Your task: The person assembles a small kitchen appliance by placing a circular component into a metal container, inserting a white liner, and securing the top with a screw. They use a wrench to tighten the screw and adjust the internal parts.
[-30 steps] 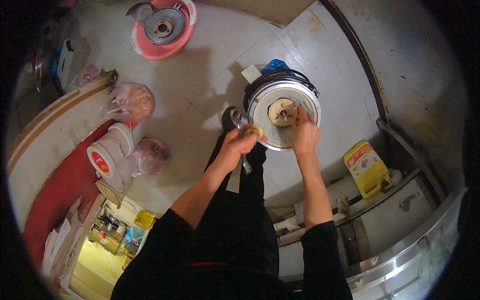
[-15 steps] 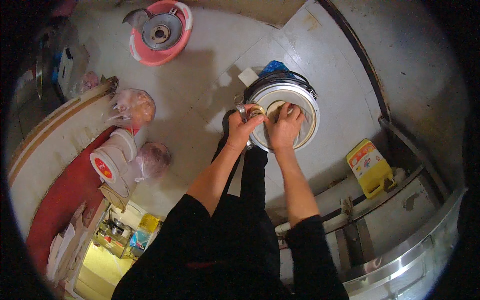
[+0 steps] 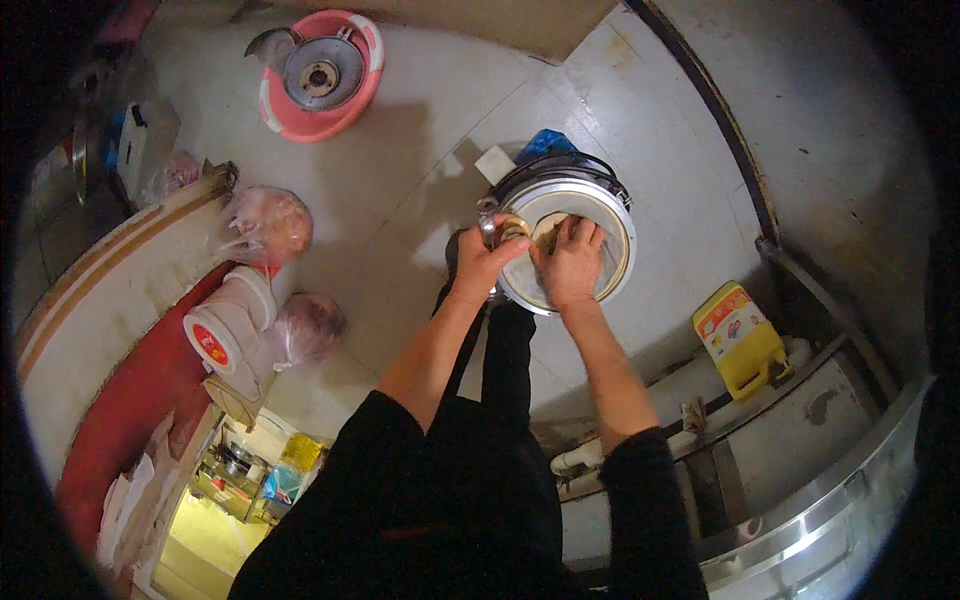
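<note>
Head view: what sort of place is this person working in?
Probably a back kitchen or food-prep area: a large steel pot on the tiled floor, a yellow oil jug by a stainless counter, and tied plastic bags of food.

My hands (image 3: 530,260) crowd the pot (image 3: 612,215) mouth; bare floor (image 3: 400,160) lies left, yellow jug (image 3: 738,338) blocks right.

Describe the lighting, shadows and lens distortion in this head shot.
Head view: fisheye bends the floor's tile seams and blackens the corners; light is dim and warm, with glare on the round metal pot under the left hand and right hand; a soft shadow lies beside the pink basin; the edges look soft.
</note>
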A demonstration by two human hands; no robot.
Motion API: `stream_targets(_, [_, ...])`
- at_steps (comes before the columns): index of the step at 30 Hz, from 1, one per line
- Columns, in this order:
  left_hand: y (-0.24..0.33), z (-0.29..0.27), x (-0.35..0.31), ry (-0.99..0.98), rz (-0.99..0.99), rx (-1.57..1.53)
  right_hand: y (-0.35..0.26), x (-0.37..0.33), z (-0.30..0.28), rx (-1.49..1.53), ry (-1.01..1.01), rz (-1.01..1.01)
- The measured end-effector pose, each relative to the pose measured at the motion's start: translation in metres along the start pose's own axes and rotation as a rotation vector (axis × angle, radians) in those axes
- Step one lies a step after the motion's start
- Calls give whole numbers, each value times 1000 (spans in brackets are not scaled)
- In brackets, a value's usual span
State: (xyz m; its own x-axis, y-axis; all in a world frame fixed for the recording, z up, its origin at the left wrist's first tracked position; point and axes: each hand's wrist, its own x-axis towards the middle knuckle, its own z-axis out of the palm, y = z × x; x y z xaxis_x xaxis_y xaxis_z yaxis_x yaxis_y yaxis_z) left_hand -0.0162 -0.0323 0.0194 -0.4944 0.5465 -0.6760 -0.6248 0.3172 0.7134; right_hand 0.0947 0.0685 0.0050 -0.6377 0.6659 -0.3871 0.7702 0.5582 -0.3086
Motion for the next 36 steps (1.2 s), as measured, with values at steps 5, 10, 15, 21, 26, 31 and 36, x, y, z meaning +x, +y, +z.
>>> stream_targets(5, [-4, 0, -10, 0, 31, -42, -5, -3, 7, -25, 85, 58])
stream_targets(10, [-1, 1, 0, 13, 49, 18, -20, -5, 12, -51, 167, 259])
stream_targets(15, [-6, 3, -8, -3, 108, 51, -1, -4, -1, -8, -20, 35])
stream_targets(21, [8, 8, -2, 2, 137, 76, -23, -3, 6, -62, 172, 259])
stream_targets(26, [21, -5, -9, -123, -22, 93, -4, 0, -38, -37, -51, 52])
stream_targets(31, [6, -65, -77, -85, -94, -169, 63, 8, -67, 27, 363, -11])
stream_targets(36, [2, -118, -154, 133, -219, -210, 83, -56, -6, 99, 505, 275])
